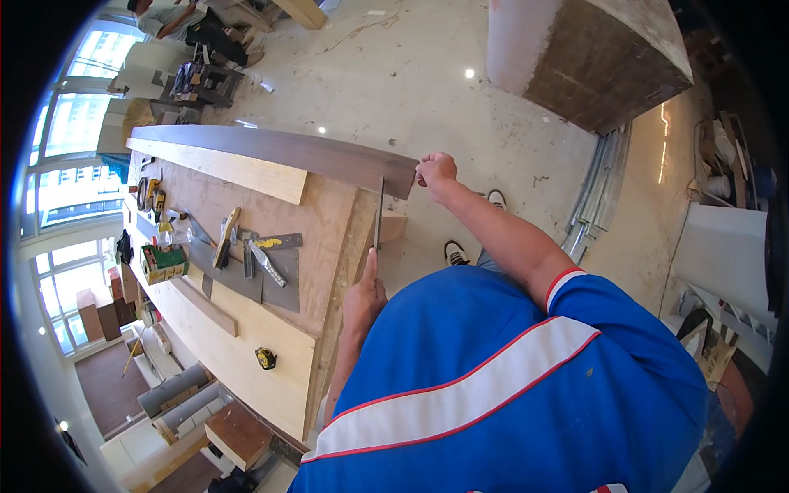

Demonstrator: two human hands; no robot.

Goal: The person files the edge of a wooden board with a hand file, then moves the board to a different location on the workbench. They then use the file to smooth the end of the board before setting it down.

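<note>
A long dark brown board (329,156) lies along the bench edge, its near end sticking out past the bench. At that end's corner my right hand (438,171) is closed, fingers gripping the board's tip. My left hand (366,297) is closed around a long thin-bladed tool (378,215), its index finger stretched along it. The narrow dark blade lies across the board near the end; whether it has teeth I cannot make out. Beside the dark board is a pale wood plank (246,174).
The plywood bench (325,238) carries a hammer (227,238), other hand tools, a green box (164,263) and a tape measure (265,358). A large block (600,66) and metal profiles (596,201) stand to the right. Another person (193,25) is at the far upper left.
</note>
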